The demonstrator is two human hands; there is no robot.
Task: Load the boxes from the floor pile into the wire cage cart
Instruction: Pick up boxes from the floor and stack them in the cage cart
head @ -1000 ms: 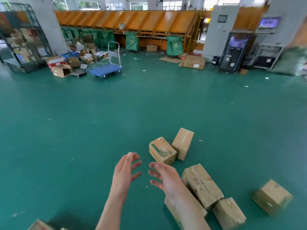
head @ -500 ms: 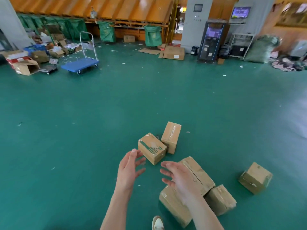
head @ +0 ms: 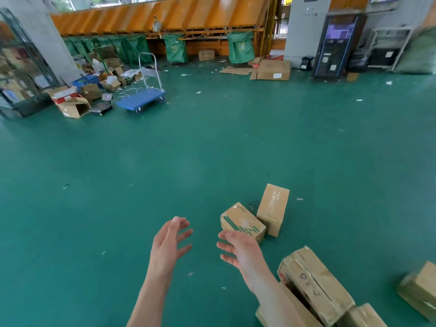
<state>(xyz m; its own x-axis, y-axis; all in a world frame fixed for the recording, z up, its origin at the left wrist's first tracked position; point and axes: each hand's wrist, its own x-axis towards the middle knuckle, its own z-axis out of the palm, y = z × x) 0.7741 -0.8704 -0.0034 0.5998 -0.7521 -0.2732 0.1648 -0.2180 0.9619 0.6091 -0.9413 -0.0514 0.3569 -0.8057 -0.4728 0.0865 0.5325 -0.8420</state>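
Note:
Several cardboard boxes lie on the green floor at lower right. A box with green printing (head: 244,223) sits just beyond my right hand (head: 238,250), and a plain taped box (head: 272,208) stands upright against it. A longer taped box (head: 313,282) lies nearer me, with another box (head: 420,289) at the right edge. My left hand (head: 168,244) is held out empty, fingers spread, left of the printed box. Both hands hover above the floor and touch nothing. The wire cage cart (head: 21,67), filled with parcels, stands far off at the left edge.
A blue platform trolley (head: 141,99) stands at the back left beside a heap of opened cartons (head: 75,105). Green sacks (head: 240,47) hang under orange chutes along the back wall. Flattened cardboard (head: 271,70) lies near a dark cabinet (head: 335,46).
The view has swung left, bringing the cage cart back into sight. Both hands stay open and empty, now a little further from the longer box.

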